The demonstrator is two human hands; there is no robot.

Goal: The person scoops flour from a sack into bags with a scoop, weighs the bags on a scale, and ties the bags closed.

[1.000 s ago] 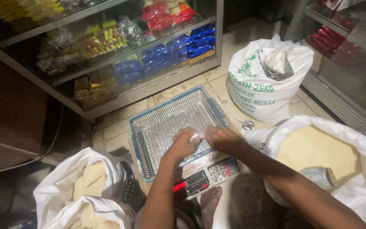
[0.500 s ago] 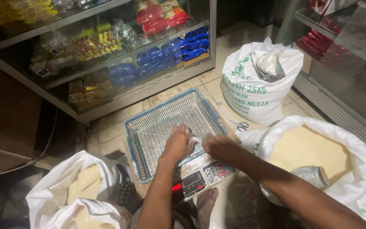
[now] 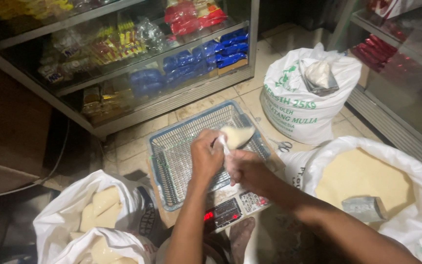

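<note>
Both hands, left hand (image 3: 206, 157) and right hand (image 3: 246, 168), grip a small clear bag of white grain (image 3: 235, 135) above a blue wire basket (image 3: 174, 156) on a scale (image 3: 233, 210).

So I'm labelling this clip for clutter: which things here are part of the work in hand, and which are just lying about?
In use:
- left hand and right hand, both on the small clear plastic bag of pale grain
- blue plastic mesh basket
- digital scale with red display

Lying about:
- small scissors on the floor tiles
- printed white sack
- glass display shelf of packets
</note>
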